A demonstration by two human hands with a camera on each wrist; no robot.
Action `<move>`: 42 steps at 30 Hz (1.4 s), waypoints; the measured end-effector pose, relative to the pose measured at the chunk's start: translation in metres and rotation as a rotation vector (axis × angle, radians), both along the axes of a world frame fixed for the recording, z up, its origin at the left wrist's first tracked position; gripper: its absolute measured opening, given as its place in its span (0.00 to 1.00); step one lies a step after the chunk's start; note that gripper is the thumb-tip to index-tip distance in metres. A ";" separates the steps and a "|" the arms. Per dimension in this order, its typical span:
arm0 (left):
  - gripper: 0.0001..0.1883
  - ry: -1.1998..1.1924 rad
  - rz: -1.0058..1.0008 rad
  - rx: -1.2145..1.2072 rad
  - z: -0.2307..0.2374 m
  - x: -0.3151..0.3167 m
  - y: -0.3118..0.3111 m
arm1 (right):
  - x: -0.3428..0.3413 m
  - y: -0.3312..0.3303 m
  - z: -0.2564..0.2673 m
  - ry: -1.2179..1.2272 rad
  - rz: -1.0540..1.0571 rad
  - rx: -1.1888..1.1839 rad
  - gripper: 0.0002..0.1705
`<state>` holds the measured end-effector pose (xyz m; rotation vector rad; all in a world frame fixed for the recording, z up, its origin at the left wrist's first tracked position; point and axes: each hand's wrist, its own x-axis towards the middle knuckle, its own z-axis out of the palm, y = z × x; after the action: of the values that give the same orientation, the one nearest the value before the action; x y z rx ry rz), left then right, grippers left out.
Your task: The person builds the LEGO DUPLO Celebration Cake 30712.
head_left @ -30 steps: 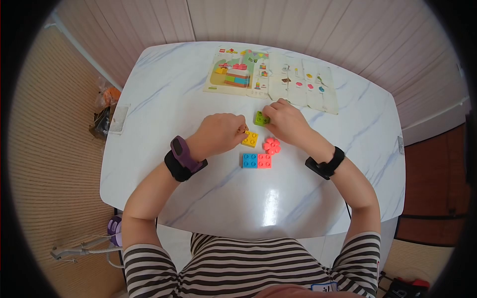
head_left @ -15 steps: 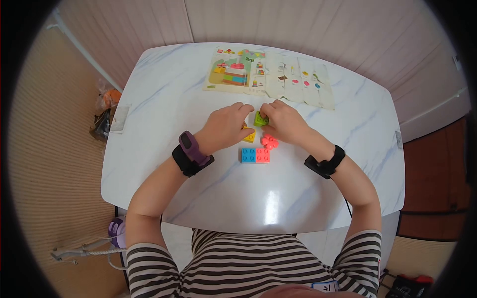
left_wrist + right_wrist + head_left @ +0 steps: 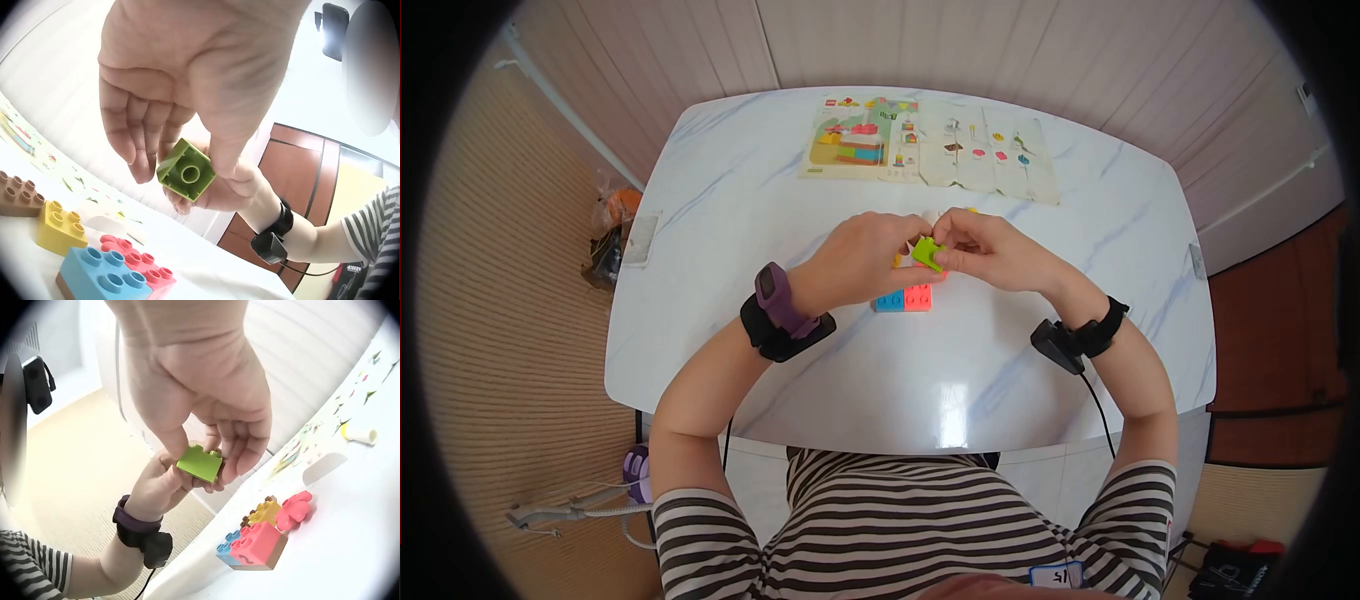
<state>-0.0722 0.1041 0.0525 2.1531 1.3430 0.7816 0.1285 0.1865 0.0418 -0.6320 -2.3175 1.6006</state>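
A lime-green toy building brick [image 3: 927,252] is held up over the table between both hands. My left hand [image 3: 862,258] pinches it with thumb and fingers, and my right hand [image 3: 998,254] grips it from the other side. The left wrist view shows the brick's hollow underside [image 3: 199,180]. Below the hands, a blue brick [image 3: 103,275] and a pink brick [image 3: 256,544] stand side by side on a brown base. Beside them lie a yellow brick [image 3: 59,234] and a pink flower piece [image 3: 294,511], both mostly hidden by the hands in the head view.
An unfolded instruction leaflet [image 3: 850,140] lies along the table's far side. A brown studded brick [image 3: 19,199] sits beside the yellow one. Farther off are a white curved piece [image 3: 325,467] and a white tube with a yellow end [image 3: 361,434]. A wall stands behind the table.
The green brick has come up off the table in the right hand and turned. My left hand has left the yellow brick and moved right to meet it.
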 end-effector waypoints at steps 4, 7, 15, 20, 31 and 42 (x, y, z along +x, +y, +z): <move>0.19 -0.085 0.013 -0.016 0.001 0.003 -0.003 | -0.001 -0.006 0.001 0.029 -0.043 0.048 0.11; 0.18 -0.111 0.003 -0.035 0.004 0.006 -0.005 | -0.001 -0.013 0.001 -0.004 -0.076 0.101 0.10; 0.19 -0.039 0.034 0.147 -0.003 0.004 -0.009 | -0.007 -0.033 0.008 -0.013 -0.103 0.453 0.13; 0.21 -0.078 0.016 -0.059 0.004 -0.006 -0.014 | -0.004 -0.026 0.010 -0.004 -0.027 0.237 0.17; 0.17 0.036 0.113 0.178 -0.002 0.000 -0.018 | -0.008 -0.022 0.007 0.002 -0.088 -0.012 0.18; 0.22 -0.118 0.064 0.014 0.005 -0.003 -0.015 | -0.010 -0.020 0.000 -0.012 -0.062 0.381 0.22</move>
<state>-0.0753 0.0891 0.0579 2.0488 1.3547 0.9309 0.1181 0.1666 0.0417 -0.6139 -2.4879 1.0858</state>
